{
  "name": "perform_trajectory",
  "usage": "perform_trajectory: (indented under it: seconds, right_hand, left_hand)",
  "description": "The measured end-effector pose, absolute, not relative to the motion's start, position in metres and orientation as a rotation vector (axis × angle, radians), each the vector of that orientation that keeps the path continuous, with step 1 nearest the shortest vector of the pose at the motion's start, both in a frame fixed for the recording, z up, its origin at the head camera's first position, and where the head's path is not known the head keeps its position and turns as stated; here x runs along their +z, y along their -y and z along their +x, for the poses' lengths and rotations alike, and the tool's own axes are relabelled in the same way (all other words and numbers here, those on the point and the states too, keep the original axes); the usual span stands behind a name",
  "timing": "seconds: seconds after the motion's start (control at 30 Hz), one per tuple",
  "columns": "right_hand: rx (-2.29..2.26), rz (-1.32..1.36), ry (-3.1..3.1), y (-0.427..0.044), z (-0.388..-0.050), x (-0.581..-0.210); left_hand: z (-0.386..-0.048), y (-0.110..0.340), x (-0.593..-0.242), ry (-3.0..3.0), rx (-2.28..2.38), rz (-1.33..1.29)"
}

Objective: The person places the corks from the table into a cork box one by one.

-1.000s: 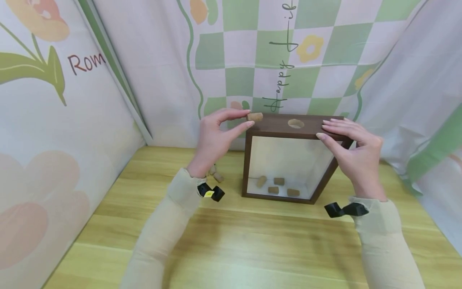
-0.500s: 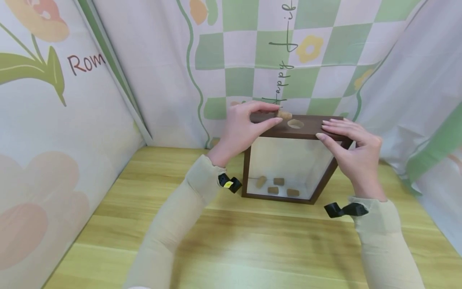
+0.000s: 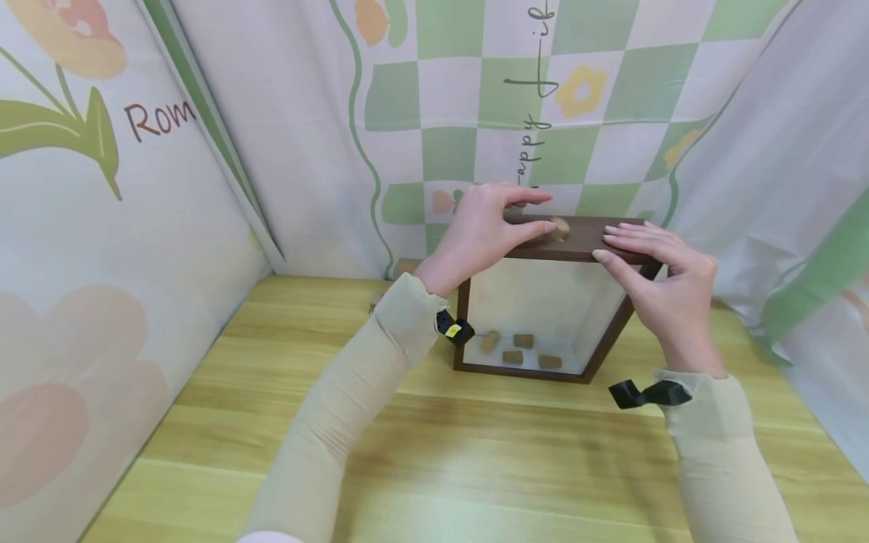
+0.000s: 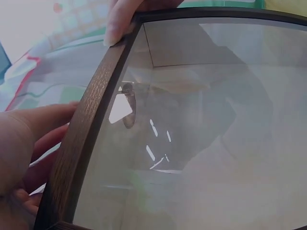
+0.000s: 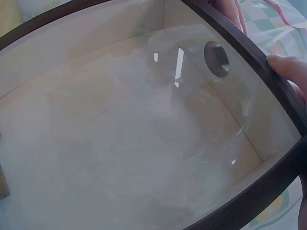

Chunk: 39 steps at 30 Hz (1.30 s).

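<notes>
A dark wooden-framed display box [image 3: 577,249] with a clear front stands upright on the table. At the round hole in its top is a cork [image 3: 561,228], blurred and tilted. My left hand [image 3: 485,230] is over the top panel, thumb and index finger apart beside that cork. My right hand [image 3: 672,279] rests on the box's right top corner, fingers on the top and thumb at the front edge. Several corks [image 3: 523,341] lie inside on the white floor. The right wrist view shows the hole [image 5: 217,59] from within, partly dark.
Partly hidden behind the left forearm, a small cork piece [image 3: 376,302] lies on the wood-grain table [image 3: 489,460]. A patterned curtain [image 3: 448,98] hangs close behind the box, and another cloth [image 3: 136,226] borders the left side.
My left hand has carried the cork rightward along the box top to the hole, and its thumb and finger have parted from it. The right hand has stayed put.
</notes>
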State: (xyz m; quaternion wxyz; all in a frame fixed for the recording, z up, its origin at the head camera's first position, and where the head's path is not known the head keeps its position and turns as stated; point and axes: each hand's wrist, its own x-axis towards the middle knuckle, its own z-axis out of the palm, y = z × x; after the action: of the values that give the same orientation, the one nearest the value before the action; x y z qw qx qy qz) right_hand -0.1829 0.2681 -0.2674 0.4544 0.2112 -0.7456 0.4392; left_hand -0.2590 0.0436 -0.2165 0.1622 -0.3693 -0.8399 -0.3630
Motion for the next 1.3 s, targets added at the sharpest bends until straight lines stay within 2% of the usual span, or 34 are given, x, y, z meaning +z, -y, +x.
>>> perform_trajectory:
  seconds: [0.33,0.67,1.0,1.3]
  right_hand:
    - [1.098,0.519,1.832,-0.268,-0.184,-0.27]
    - [1.096,0.518,1.826,-0.268,-0.184,-0.27]
    - [1.097,0.518,1.823,-0.267,-0.184,-0.269]
    - [1.109,0.511,1.817,-0.267,-0.184,-0.269]
  left_hand:
    - [-0.262,-0.025,-0.228,2.152,-1.421,-0.946]
    - [-0.276,0.024,-0.255,2.107,-1.528,-0.749]
    - [-0.296,0.082,-0.317,2.281,-1.532,-0.562]
    - [-0.305,0.113,-0.387,2.486,-1.532,-0.451]
